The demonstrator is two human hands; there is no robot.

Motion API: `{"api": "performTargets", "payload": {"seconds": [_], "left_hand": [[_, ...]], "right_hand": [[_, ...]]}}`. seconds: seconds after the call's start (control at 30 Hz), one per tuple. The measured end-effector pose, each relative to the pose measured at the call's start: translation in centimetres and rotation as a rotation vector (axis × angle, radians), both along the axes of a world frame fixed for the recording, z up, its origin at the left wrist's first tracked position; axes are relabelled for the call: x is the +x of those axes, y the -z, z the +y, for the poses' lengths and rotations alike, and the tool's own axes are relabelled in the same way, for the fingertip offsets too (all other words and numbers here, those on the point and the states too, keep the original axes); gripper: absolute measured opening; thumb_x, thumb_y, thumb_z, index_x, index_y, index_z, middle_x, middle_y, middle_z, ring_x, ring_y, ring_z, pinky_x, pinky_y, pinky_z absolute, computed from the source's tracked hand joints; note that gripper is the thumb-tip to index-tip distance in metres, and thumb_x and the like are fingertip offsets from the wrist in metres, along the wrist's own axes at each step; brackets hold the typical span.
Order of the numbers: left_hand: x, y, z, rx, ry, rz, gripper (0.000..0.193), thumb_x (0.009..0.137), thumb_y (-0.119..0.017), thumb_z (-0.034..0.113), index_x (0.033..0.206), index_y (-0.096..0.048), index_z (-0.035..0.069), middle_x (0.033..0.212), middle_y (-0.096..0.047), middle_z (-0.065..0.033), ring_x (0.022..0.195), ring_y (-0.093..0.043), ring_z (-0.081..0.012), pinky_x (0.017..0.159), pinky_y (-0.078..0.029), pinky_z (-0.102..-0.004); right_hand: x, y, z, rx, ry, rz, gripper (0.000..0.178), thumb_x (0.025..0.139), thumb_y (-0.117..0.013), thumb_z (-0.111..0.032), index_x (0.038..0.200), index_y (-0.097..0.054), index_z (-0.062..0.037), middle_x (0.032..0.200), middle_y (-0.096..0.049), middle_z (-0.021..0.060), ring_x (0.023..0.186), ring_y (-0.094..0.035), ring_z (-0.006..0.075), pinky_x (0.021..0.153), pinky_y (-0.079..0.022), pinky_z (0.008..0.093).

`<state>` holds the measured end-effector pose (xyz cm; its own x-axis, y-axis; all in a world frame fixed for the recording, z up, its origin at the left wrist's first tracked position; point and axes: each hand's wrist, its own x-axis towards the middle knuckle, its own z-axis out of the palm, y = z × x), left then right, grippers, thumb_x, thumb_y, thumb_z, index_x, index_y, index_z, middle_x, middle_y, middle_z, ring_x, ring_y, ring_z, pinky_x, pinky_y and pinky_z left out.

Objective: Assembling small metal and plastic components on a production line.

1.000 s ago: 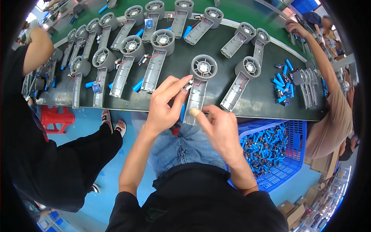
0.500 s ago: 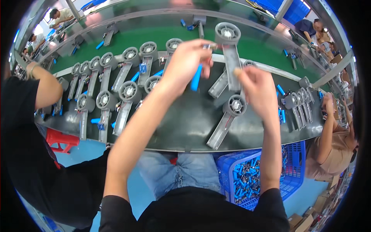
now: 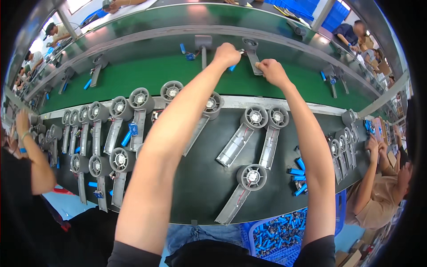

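Both my arms reach out over the green belt. My right hand (image 3: 272,72) pinches the end of the handle of a grey handheld fan body (image 3: 251,54), whose round head points away from me. My left hand (image 3: 227,55) is closed beside the fan head, on a small part or wire end too small to make out. Just below those fingers a blue cylindrical cell (image 3: 232,68) shows. On the dark bench nearer me lie three open fan bodies with wires, one of them a fan body (image 3: 252,177) near the front edge.
Rows of similar fan bodies (image 3: 120,109) cover the left of the bench. Loose blue cells (image 3: 299,175) lie by my right forearm. Below the bench edge stands a blue basket (image 3: 255,231) full of cells. Other people work on both sides and across the belt.
Both hands have moved away from me, carrying the fan body and the blue cell from above the bench to over the green belt. The view has shifted too.
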<state>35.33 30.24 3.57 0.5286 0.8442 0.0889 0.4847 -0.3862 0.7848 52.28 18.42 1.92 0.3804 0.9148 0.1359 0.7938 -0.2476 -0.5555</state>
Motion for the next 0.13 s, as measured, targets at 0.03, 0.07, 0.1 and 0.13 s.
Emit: {"api": "performTargets", "payload": {"seconds": [0.03,0.07,0.1,0.13], "left_hand": [[0.0,0.3,-0.6,0.111,-0.021,0.035,0.027,0.082,-0.06,0.011,0.103,-0.074,0.002,0.106,-0.07,-0.0264,0.107,-0.066,-0.0419,0.092,-0.052,-0.0464],[-0.6,0.2,-1.0,0.23,-0.046,0.073,0.025,0.082,-0.062,0.013,0.1,-0.076,0.004,0.108,-0.069,-0.0271,0.114,-0.061,-0.0448,0.097,-0.05,-0.0477],[-1.3,-0.6,-1.6,0.303,0.037,0.16,0.03,0.082,-0.062,0.013,0.109,-0.073,0.005,0.114,-0.068,-0.0264,0.113,-0.063,-0.0433,0.099,-0.05,-0.0465],[-2.6,-1.9,-2.1,0.376,0.117,0.251,0.037,0.082,-0.062,0.013,0.117,-0.071,0.005,0.12,-0.067,-0.0256,0.112,-0.064,-0.0419,0.1,-0.05,-0.0453]], "right_hand": [[0.7,0.4,-0.4,-0.014,0.022,0.005,0.041,0.095,-0.063,-0.04,0.092,-0.072,-0.0003,0.066,-0.065,0.0089,0.06,-0.064,0.0193,0.06,-0.05,0.0351],[0.3,0.2,-0.7,-0.029,0.032,-0.054,0.044,0.094,-0.062,-0.044,0.095,-0.074,-0.0022,0.079,-0.068,0.0157,0.079,-0.066,0.0293,0.075,-0.051,0.0412],[0.2,-0.3,-1.3,-0.047,0.05,-0.117,0.047,0.093,-0.061,-0.048,0.098,-0.075,-0.0042,0.092,-0.072,0.0225,0.098,-0.068,0.0393,0.09,-0.051,0.0473],[0.3,-1.0,-1.7,-0.06,0.051,-0.176,0.047,0.092,-0.061,-0.05,0.101,-0.075,-0.0053,0.095,-0.072,0.0238,0.098,-0.069,0.0357,0.09,-0.052,0.0458]]}}
